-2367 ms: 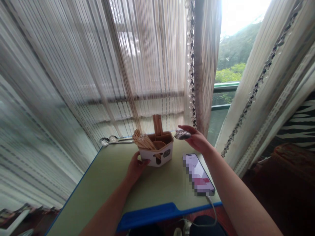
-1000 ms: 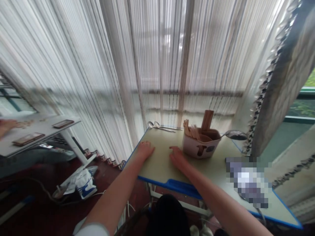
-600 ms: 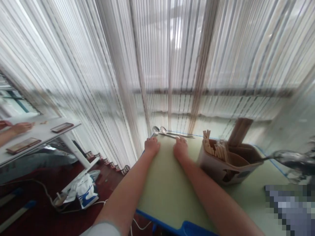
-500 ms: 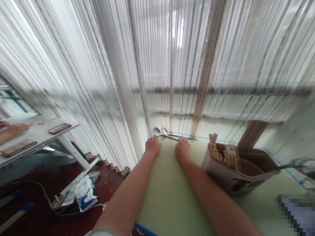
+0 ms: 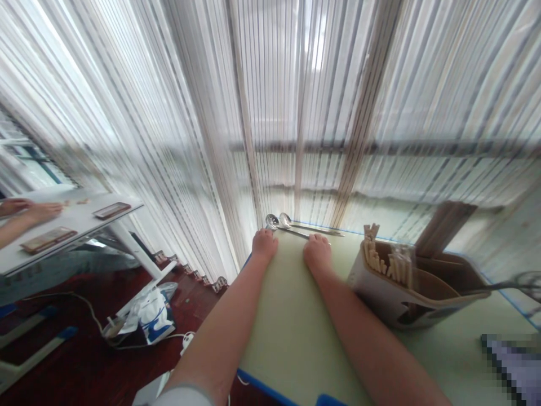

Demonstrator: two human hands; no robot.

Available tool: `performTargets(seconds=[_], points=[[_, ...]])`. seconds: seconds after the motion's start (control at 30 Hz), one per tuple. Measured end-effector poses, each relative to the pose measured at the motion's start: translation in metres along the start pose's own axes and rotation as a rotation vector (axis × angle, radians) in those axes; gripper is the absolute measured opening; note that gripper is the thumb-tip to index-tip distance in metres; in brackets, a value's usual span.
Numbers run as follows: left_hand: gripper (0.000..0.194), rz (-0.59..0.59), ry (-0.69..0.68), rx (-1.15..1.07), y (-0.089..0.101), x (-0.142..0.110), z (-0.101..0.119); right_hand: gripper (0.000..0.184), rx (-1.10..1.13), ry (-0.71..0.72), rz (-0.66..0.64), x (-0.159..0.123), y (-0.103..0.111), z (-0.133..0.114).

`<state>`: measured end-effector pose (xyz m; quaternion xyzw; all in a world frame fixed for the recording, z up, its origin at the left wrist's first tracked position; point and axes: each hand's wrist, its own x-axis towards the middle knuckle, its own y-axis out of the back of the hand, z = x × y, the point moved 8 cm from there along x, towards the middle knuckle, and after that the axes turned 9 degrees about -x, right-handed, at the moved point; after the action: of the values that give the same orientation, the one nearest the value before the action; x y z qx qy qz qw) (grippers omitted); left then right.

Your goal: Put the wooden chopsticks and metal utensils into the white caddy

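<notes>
Two metal utensils lie at the far edge of the pale green table (image 5: pixel 291 316). The nearer is a slotted ladle (image 5: pixel 291 230), its holed bowl to the left and its handle slanting right. Just beyond it lies a second ladle (image 5: pixel 310 226) with a shiny bowl. My left hand (image 5: pixel 265 243) rests at the near side of the slotted bowl, fingers curled and fingertips partly hidden. My right hand (image 5: pixel 318 254) has its fingers bent over the slotted ladle's handle, whose tip shows at its right.
At right stands a utensil holder (image 5: pixel 393 304) with wooden sticks (image 5: pixel 389 268) and a wire whisk (image 5: pixel 526 282). A pixelated flat object lies lower right. Striped curtains (image 5: pixel 296 113) hang behind. At left, another person's hands (image 5: pixel 38 211) work over a white table (image 5: pixel 101 228).
The view has shifted a little, so the scene sits slightly further right. My hands stay at the slotted ladle, and the two utensils lie nearly as before.
</notes>
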<state>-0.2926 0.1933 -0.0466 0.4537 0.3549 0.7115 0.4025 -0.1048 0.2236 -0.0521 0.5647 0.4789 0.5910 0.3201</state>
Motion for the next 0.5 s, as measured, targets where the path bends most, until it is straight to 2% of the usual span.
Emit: performTargets(seconds=[0.13,0.33,0.43,0.5], points=[[0.03,-0.015,-0.024,-0.009,-0.001,-0.005,0.002,0.032,-0.001,0.003,0.001,-0.004,0.002,0.0],[0.029,-0.114,-0.124,-0.061,-0.004,-0.026,0.01,0.032,-0.006,0.023,-0.041,-0.017,0.006,0.0],[0.031,-0.091,-0.076,-0.105,0.003,-0.04,0.005,0.033,-0.021,0.036,-0.057,-0.03,0.011,0.0],[0.044,-0.025,-0.009,-0.147,0.011,-0.048,-0.002,0.033,-0.026,0.045,-0.061,-0.041,0.016,0.0]])
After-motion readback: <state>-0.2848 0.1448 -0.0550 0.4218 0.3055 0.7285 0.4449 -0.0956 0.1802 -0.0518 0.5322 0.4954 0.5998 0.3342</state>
